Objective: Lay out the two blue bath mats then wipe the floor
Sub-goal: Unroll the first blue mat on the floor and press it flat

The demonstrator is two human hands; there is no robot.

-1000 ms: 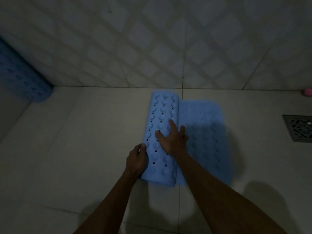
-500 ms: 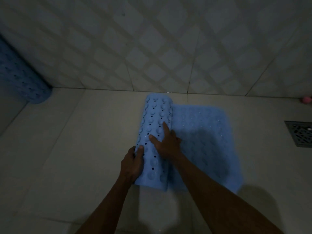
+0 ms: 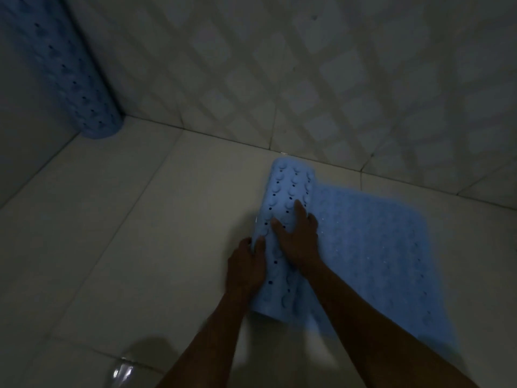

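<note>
A blue bath mat (image 3: pixel 375 247) lies partly unrolled on the pale tiled floor, its flat part spread to the right. Its rolled part (image 3: pixel 288 197), studded with suction cups and holes, runs from the wall towards me. My right hand (image 3: pixel 298 239) lies on top of the roll with fingers spread and straight. My left hand (image 3: pixel 246 264) holds the roll's left side, thumb on top and fingers curled round its edge. A second blue mat (image 3: pixel 84 88), still rolled, leans upright in the left corner.
A wall with a diamond tile pattern (image 3: pixel 335 79) stands right behind the mat. Bare floor tiles (image 3: pixel 126 233) stretch to the left of the roll. A wet gleam (image 3: pixel 123 371) shows on the floor near the bottom edge. The light is dim.
The roll has moved left under both hands, so more flat mat lies spread on the right. The view has swung left; the drain and pink object are out of sight.
</note>
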